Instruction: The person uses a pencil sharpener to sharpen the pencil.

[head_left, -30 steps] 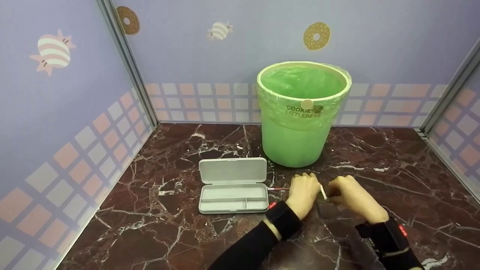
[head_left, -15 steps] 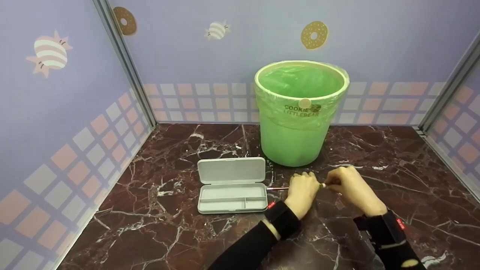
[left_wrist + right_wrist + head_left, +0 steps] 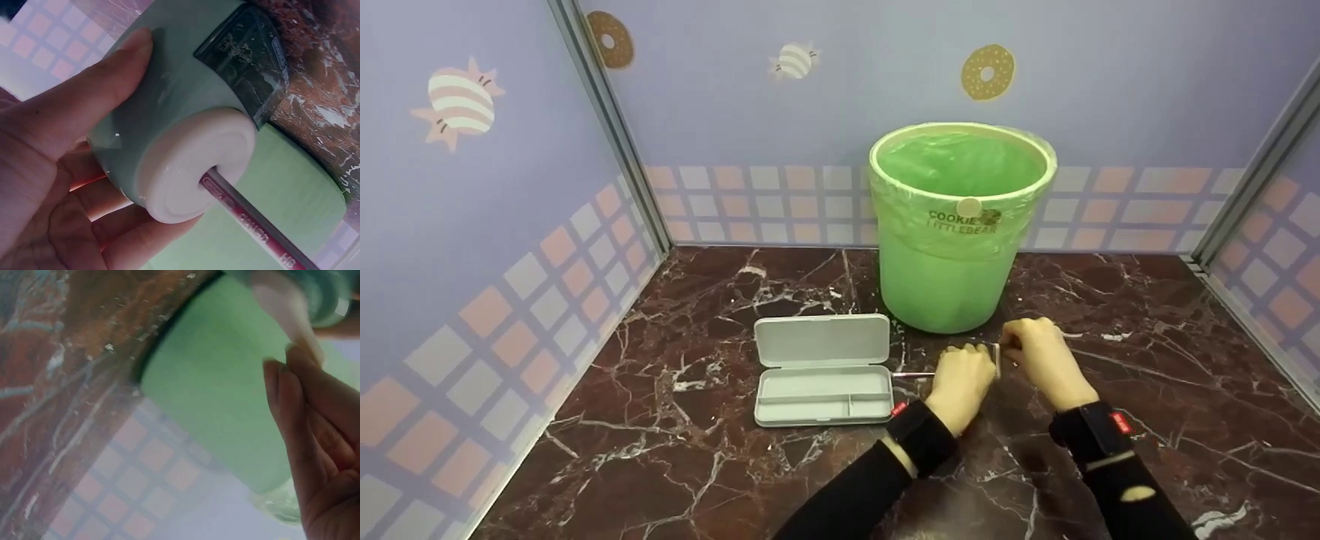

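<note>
In the left wrist view my left hand (image 3: 73, 146) grips a green hand-crank pencil sharpener (image 3: 174, 79) with a dark transparent window. A dark-red HB pencil (image 3: 253, 222) sticks into the hole of its pale round front. In the head view the left hand (image 3: 964, 382) hides most of the sharpener, and the pencil (image 3: 913, 374) points left, close to the pencil case. The right hand (image 3: 1046, 360) is beside the pale crank (image 3: 997, 361). Thumb and fingers of the right hand (image 3: 315, 433) pinch the end of the crank (image 3: 289, 318) in the right wrist view.
An open grey pencil case (image 3: 823, 384) with divided compartments lies on the dark marbled tabletop (image 3: 675, 465). Behind the hands stands a green bin (image 3: 945, 285) with a clear liner. Patterned panels (image 3: 780, 105) enclose the back and sides.
My right hand has moved up and slightly left, and the crank has changed angle on the sharpener. The left hand, pencil and pencil case have stayed nearly in place.
</note>
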`<state>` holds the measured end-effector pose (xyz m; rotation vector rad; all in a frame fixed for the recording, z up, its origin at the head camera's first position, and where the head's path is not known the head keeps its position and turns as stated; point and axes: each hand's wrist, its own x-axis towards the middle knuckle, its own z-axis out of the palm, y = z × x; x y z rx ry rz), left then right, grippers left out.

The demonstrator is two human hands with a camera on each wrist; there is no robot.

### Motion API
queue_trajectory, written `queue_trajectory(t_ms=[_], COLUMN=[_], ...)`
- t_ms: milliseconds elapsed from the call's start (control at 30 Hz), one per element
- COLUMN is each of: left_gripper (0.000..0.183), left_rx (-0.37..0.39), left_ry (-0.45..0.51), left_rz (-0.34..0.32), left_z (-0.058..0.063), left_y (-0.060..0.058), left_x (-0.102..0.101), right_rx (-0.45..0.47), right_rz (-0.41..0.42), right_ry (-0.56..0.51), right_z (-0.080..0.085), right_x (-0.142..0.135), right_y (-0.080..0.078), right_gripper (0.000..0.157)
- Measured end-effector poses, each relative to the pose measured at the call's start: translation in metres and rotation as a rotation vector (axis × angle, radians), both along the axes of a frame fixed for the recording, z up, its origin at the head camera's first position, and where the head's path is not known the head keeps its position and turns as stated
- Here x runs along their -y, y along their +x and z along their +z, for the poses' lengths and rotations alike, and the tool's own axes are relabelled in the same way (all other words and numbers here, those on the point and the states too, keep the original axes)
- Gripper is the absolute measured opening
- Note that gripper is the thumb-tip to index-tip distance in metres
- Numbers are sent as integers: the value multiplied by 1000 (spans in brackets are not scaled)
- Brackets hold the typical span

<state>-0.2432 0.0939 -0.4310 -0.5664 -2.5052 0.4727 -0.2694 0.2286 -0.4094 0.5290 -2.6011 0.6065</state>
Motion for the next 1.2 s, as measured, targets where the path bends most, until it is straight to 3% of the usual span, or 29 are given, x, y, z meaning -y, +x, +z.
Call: queue_trajectory(t_ms=[300,733,1000,1200], left_gripper=[10,15,10,22], left_rx=[-5,-1,38,62], left_ry=[2,-11,7,-6], left_rz=[-23,-37,-44,-4], left_z=[4,4,6,6], left_y=[7,5,4,5], left_x=[-1,-3,0,-1], right_rx=[31,136,196,157], right_rz=[17,92,120,152], right_ry=[20,6,32,51], right_z=[-25,-26,-33,-40], right_x=[-1,-9,-8,-8], right_y=[-17,-26,-23,-9], right_gripper=[25,25,26,18])
